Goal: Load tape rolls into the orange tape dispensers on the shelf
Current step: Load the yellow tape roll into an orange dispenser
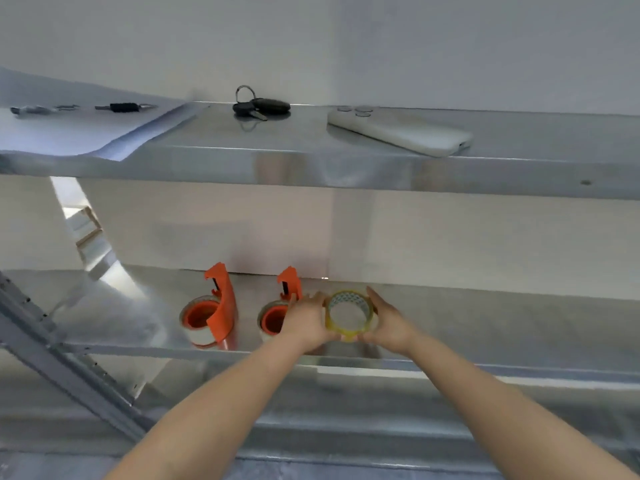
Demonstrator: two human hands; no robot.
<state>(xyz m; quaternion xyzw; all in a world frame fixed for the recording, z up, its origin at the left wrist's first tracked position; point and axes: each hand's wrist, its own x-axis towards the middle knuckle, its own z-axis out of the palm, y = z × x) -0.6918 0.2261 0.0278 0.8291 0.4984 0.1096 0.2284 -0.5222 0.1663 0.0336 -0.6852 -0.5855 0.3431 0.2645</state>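
Two orange tape dispensers stand on the lower metal shelf. The left dispenser has a clear tape roll around its orange hub. The right dispenser also carries a roll and is partly hidden by my left hand. A clear yellowish tape roll is held upright between both hands just right of that dispenser, its hollow core facing me. My left hand presses its left side and my right hand grips its right side.
The upper shelf holds a car key bunch, a white phone lying face down, a paper sheet and a small black tool. A slanted metal frame bar runs at the lower left.
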